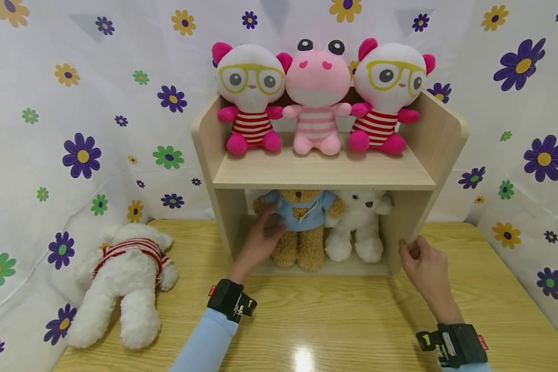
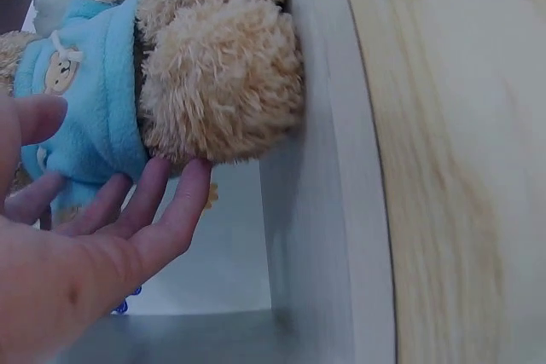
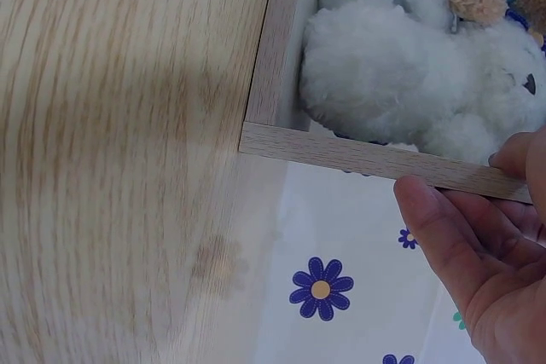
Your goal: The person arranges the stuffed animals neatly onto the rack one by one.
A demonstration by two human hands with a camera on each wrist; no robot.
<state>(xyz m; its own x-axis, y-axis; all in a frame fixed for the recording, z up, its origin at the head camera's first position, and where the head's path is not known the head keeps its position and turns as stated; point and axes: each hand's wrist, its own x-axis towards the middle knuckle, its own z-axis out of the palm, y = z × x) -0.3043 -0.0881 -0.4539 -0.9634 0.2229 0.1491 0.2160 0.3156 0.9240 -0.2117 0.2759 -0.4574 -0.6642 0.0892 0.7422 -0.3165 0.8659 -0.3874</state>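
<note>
A brown teddy bear (image 1: 302,243) in a light blue hoodie (image 2: 94,83) stands in the lower compartment of the wooden shelf (image 1: 325,175); the shelf board hides the top of its head. My left hand (image 1: 262,237) reaches into that compartment at the bear's left side in the head view. In the left wrist view its loosely bent fingers (image 2: 175,215) touch the bear's side, the thumb held apart in front of the hoodie. Beside the bear stands a white plush toy (image 1: 357,232). With thumb and fingers my right hand (image 1: 425,266) pinches the front edge of the shelf's right side panel (image 3: 358,155).
Two panda-like plush toys (image 1: 251,98) (image 1: 388,98) with yellow glasses sit on the upper shelf, a pink plush (image 1: 318,98) between them. A white plush in a striped top (image 1: 130,279) lies on the wooden table (image 1: 316,315) at left. Flower-patterned cloth (image 1: 121,51) hangs behind.
</note>
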